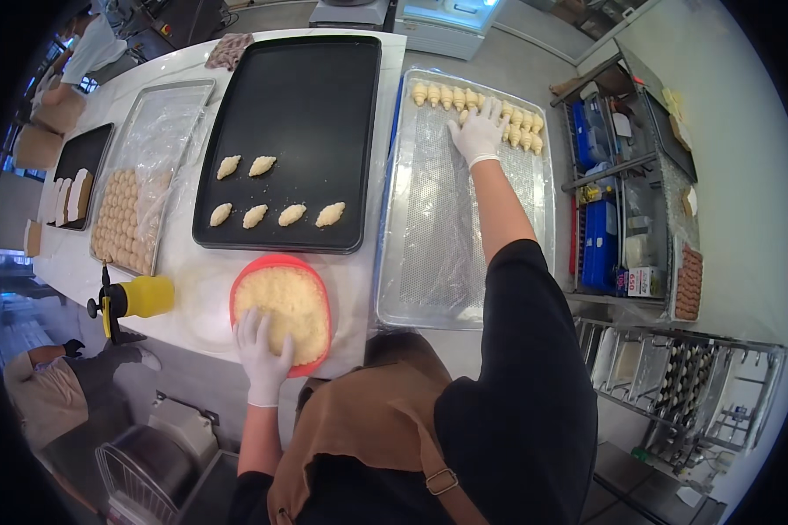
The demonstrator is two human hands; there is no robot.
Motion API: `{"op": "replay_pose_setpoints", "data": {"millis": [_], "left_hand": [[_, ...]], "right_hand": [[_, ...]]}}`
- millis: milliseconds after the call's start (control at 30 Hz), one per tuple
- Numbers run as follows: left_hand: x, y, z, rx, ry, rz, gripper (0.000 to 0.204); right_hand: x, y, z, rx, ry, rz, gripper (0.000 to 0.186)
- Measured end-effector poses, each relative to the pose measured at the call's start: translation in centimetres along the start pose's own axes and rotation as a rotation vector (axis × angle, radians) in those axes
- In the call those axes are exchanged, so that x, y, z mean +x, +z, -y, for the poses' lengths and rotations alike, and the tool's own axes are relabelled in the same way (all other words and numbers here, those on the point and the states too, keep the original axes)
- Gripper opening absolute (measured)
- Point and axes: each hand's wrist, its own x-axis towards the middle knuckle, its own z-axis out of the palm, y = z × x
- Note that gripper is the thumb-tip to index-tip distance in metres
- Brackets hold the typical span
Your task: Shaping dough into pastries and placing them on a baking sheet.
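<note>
My gloved right hand [481, 131] reaches onto the perforated metal tray [429, 262], fingers spread over rows of pale rolled dough pieces [446, 96] at its far end, touching or just above them. My gloved left hand [263, 350] rests, fingers apart, in a red bowl [318, 289] of pale yellow crumbs [284, 297]. Behind the bowl a black baking sheet [280, 105] holds several crumb-coated dough pieces [255, 216].
A yellow spray bottle [149, 296], a tray of dough balls [118, 219] and another black tray [83, 157] are on the marble table [61, 262]. Shelving [613, 175] and a rack [683, 376] stand right. Two co-workers [87, 52] [52, 394] work left.
</note>
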Motion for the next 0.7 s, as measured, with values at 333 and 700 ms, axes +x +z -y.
{"op": "replay_pose_setpoints", "data": {"millis": [333, 700], "left_hand": [[-0.8, 0.3, 0.8, 0.030, 0.017, 0.221, 0.080], [6.3, 2.5, 4.9, -0.021, 0.285, 0.356, 0.069]], "right_hand": [[-1.5, 0.7, 1.5, 0.121, -0.092, 0.072, 0.026], [-11.3, -16.6, 12.5, 2.323, 0.269, 1.006, 0.028]]}}
